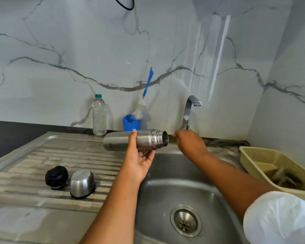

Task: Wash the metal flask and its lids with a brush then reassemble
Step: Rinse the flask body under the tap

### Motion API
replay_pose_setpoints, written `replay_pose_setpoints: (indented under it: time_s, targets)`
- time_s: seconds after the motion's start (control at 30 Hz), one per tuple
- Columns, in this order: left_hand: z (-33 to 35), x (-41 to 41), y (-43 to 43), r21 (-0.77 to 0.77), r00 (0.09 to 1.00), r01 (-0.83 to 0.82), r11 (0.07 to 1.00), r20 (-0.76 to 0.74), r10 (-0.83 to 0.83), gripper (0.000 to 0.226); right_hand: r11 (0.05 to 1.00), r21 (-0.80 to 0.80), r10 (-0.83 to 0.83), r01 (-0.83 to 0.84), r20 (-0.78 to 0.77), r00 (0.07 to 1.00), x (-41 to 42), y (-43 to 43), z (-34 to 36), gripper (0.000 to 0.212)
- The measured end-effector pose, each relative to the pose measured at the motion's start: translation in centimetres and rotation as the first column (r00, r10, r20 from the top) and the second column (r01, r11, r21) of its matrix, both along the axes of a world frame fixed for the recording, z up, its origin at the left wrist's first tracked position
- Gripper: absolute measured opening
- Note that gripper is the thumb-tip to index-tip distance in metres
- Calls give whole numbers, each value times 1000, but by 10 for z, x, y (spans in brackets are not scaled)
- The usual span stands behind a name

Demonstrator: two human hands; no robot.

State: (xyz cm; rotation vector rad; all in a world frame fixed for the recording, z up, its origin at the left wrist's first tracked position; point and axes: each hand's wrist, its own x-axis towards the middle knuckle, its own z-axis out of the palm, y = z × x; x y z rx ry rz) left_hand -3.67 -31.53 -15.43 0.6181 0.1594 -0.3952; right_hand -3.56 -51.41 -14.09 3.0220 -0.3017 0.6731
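My left hand (139, 155) grips the metal flask (116, 140) around its middle, holding it sideways over the sink's left rim with the open threaded mouth pointing right. My right hand (188, 142) is at the base of the tap (189, 110), its fingers curled around the handle, which the hand hides. On the ribbed drainboard (33, 166) lie the black inner stopper (56, 176) and the steel cup lid (82, 183), mouth down. A blue-handled bottle brush (146, 88) stands in a blue holder (131, 122) against the wall. No water is running.
The steel sink basin (165, 199) with its drain (185, 220) lies below my arms. A clear plastic water bottle (99, 117) stands at the back left. A beige basket (264, 161) holding something dark sits at the right. Marble walls close the back and right.
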Motion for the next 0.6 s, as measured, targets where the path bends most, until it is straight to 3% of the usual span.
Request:
replay_pose_setpoints:
  time_s: [0.07,0.17,0.27,0.37,0.6]
  targets:
    - [1,-6,-7,56,999,37,998,29,-39,57,977,197,-85,85,-10,996,-12,-20,-5,27]
    - [-1,-12,-17,123,996,64,990,49,-71,59,871,484,-96,83,1,995,-16,-38,3,36]
    - [-4,-13,-28,217,994,81,973,59,-96,64,769,638,-54,52,-17,998,-7,-51,9,52]
    - [-7,-13,-33,300,989,100,949,74,-127,62,721,692,-7,41,-52,999,0,-57,8,63]
    - [-14,-7,-34,403,979,177,898,22,-203,60,734,679,45,13,-68,997,17,-55,-10,57]
